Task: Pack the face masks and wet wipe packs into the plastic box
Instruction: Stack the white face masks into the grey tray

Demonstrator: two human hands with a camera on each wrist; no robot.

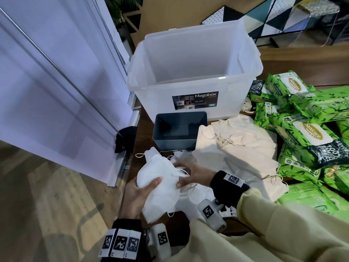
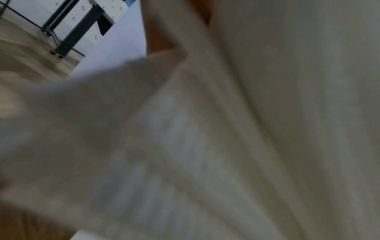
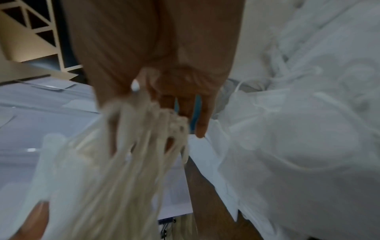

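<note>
A stack of white face masks (image 1: 160,188) is held up over the table's near left part. My left hand (image 1: 143,190) grips it from below, thumb on top. My right hand (image 1: 188,174) pinches its right edge by the ear loops (image 3: 123,146), which lie bunched across the fingers (image 3: 185,105). In the left wrist view the stack (image 2: 226,129) fills the blurred picture. The clear plastic box (image 1: 151,103) stands open and empty at the back. Beige masks (image 1: 241,148) lie spread right of my hands. Green wet wipe packs (image 1: 309,133) are piled at the far right.
A small grey-blue bin (image 1: 175,146) stands empty between my hands and the clear box. More loose white masks (image 1: 200,195) lie under my hands. The table's left edge runs beside a white sliding door (image 1: 56,82), with wooden floor below.
</note>
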